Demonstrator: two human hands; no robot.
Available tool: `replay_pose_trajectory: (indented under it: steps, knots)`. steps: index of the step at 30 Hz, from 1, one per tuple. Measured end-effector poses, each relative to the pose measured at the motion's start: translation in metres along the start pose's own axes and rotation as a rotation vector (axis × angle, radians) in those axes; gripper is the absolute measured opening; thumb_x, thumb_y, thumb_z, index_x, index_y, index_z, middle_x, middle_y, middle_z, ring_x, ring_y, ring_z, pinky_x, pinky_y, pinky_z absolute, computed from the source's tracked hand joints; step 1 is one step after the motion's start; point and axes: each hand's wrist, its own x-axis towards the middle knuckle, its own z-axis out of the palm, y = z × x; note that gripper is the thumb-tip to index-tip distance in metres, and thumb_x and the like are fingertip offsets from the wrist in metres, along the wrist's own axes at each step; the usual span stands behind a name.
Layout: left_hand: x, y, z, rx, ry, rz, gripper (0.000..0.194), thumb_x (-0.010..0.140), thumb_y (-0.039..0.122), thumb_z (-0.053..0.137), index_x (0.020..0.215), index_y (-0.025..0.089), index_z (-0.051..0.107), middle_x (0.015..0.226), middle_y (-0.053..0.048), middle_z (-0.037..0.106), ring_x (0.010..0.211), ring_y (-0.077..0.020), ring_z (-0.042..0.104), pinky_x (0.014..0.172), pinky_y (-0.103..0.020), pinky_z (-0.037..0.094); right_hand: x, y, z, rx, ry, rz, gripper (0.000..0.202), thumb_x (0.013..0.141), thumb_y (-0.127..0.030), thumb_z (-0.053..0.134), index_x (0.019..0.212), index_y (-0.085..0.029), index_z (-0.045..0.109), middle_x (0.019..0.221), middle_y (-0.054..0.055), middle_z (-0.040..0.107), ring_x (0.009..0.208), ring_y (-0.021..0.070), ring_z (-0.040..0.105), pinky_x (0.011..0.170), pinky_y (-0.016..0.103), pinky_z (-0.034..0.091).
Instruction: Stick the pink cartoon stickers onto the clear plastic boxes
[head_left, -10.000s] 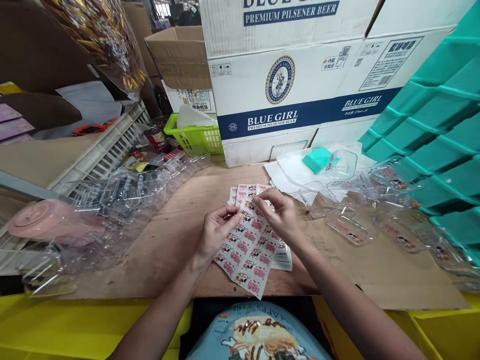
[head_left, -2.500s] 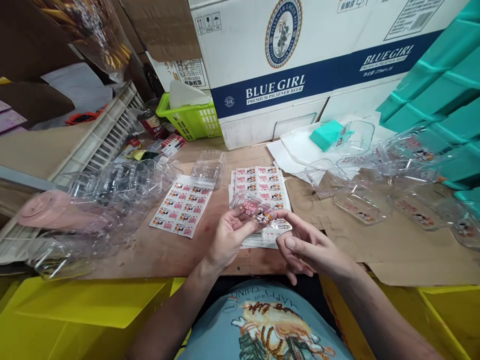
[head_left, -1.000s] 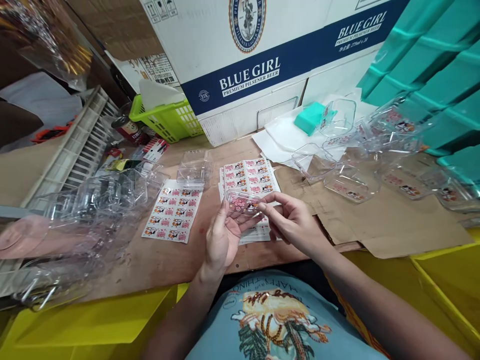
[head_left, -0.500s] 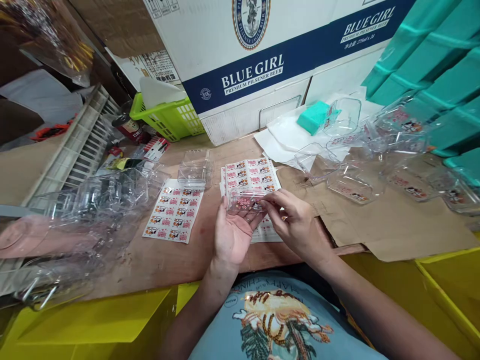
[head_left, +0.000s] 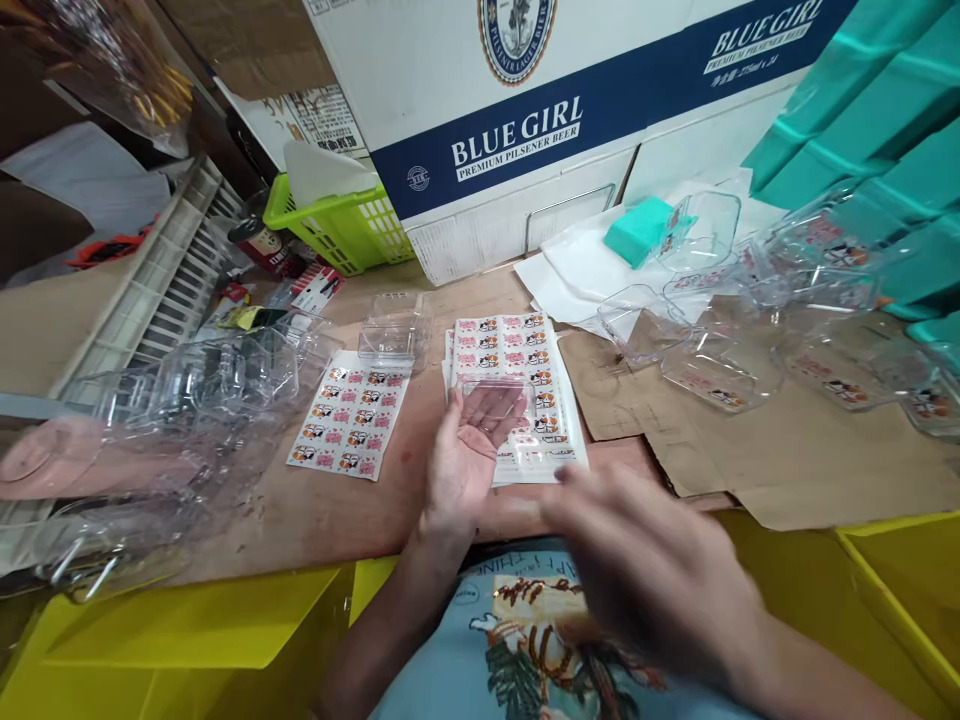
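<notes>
My left hand [head_left: 466, 450], palm up, holds a small clear plastic box [head_left: 499, 398]; its fingers show through the plastic, and no print shows on it. Below and behind it lies a stack of sticker sheets [head_left: 551, 395] with pink lettering and cartoon animals. My right hand [head_left: 645, 560] is smeared by motion in front of my shirt, apart from the box; whether it holds anything is not visible. To the left lies another sticker sheet [head_left: 349, 415], with a clear plastic box [head_left: 395, 330] standing at its top edge.
Clear boxes with stickers [head_left: 720, 375] lie on brown cardboard [head_left: 810, 460] at right. Several plain clear boxes [head_left: 225, 375] are heaped at left. A green basket [head_left: 341, 230], a large beer carton [head_left: 525, 150] and turquoise packs [head_left: 847, 120] stand behind.
My right hand has left the box and swung down and toward me. The printed sticker seen at the box before no longer shows there. My left hand keeps the box in nearly the same place.
</notes>
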Motion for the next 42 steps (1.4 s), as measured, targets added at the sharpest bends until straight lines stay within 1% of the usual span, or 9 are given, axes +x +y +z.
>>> replay_pose_trajectory:
  steps: [1,3,5,7,12,22,28,36,42]
  knots:
    - [0.000,0.000,0.001,0.005,-0.003,-0.007,0.042,0.101,0.037,0.040,0.103,0.008,0.070,0.112,-0.016,0.073,0.116,-0.0273,0.064,0.105,-0.044,0.048,0.004,0.006,0.001,0.087,0.032,0.083,0.020,0.098,-0.021,0.047,0.092,-0.022,0.065,0.079,0.005,0.066,0.068,0.0149,0.063,0.063,0.025,0.055]
    - [-0.003,-0.002,0.004,0.027,0.008,-0.041,0.039,0.100,0.035,0.042,0.105,0.009,0.070,0.113,-0.015,0.072,0.115,-0.0271,0.065,0.102,-0.041,0.051,0.012,0.024,0.005,0.326,0.095,0.333,0.012,0.095,-0.024,0.055,0.089,-0.019,0.064,0.077,0.003,0.064,0.060,0.0131,0.063,0.055,0.023,0.053]
    - [-0.007,-0.005,0.007,0.034,0.050,-0.044,0.033,0.099,0.033,0.046,0.106,0.012,0.069,0.112,-0.012,0.073,0.112,-0.0253,0.066,0.098,-0.039,0.053,0.017,0.041,0.012,0.542,0.113,0.545,0.014,0.093,-0.030,0.061,0.086,-0.018,0.064,0.075,0.001,0.062,0.053,0.0110,0.062,0.050,0.022,0.052]
    - [-0.010,-0.008,0.010,0.021,0.086,-0.022,0.027,0.098,0.031,0.049,0.105,0.015,0.069,0.112,-0.009,0.073,0.109,-0.0232,0.067,0.095,-0.038,0.054,0.019,0.051,0.016,0.675,0.092,0.629,0.017,0.090,-0.032,0.064,0.085,-0.017,0.064,0.073,-0.001,0.060,0.050,0.0096,0.061,0.047,0.020,0.050]
    - [-0.011,-0.011,0.011,0.011,0.055,0.006,0.026,0.098,0.030,0.048,0.109,0.015,0.068,0.109,-0.009,0.073,0.101,-0.0200,0.069,0.094,-0.038,0.055,0.019,0.050,0.018,0.732,0.089,0.654,0.018,0.088,-0.033,0.067,0.081,-0.016,0.066,0.070,-0.003,0.059,0.049,0.0072,0.058,0.046,0.018,0.048]
    - [-0.011,-0.012,0.011,0.032,0.008,0.018,0.030,0.099,0.032,0.046,0.114,0.016,0.067,0.113,-0.009,0.073,0.106,-0.0203,0.068,0.098,-0.037,0.052,0.019,0.049,0.023,0.629,0.107,0.679,0.024,0.087,-0.038,0.067,0.081,-0.015,0.064,0.072,-0.001,0.058,0.048,0.0075,0.056,0.044,0.019,0.047]
    - [-0.010,-0.012,0.010,0.058,0.014,0.017,0.029,0.098,0.033,0.049,0.116,0.018,0.066,0.116,-0.009,0.072,0.114,-0.0227,0.065,0.100,-0.039,0.050,0.020,0.051,0.025,0.598,0.099,0.679,0.026,0.086,-0.039,0.067,0.080,-0.015,0.063,0.070,-0.002,0.057,0.048,0.0079,0.056,0.044,0.019,0.046]
    - [-0.010,-0.011,0.009,0.063,0.053,-0.008,0.030,0.098,0.035,0.049,0.117,0.019,0.065,0.118,-0.008,0.072,0.111,-0.0226,0.067,0.098,-0.039,0.051,0.020,0.054,0.025,0.555,0.088,0.694,0.028,0.086,-0.043,0.066,0.078,-0.016,0.062,0.067,-0.002,0.056,0.047,0.0087,0.054,0.043,0.020,0.044]
    - [-0.009,-0.012,0.007,0.057,0.070,-0.003,0.029,0.098,0.035,0.048,0.117,0.021,0.066,0.117,-0.007,0.072,0.107,-0.0195,0.068,0.098,-0.038,0.052,0.020,0.053,0.026,0.508,0.096,0.688,0.025,0.087,-0.040,0.065,0.080,-0.016,0.062,0.067,-0.002,0.056,0.048,0.0092,0.054,0.045,0.021,0.043]
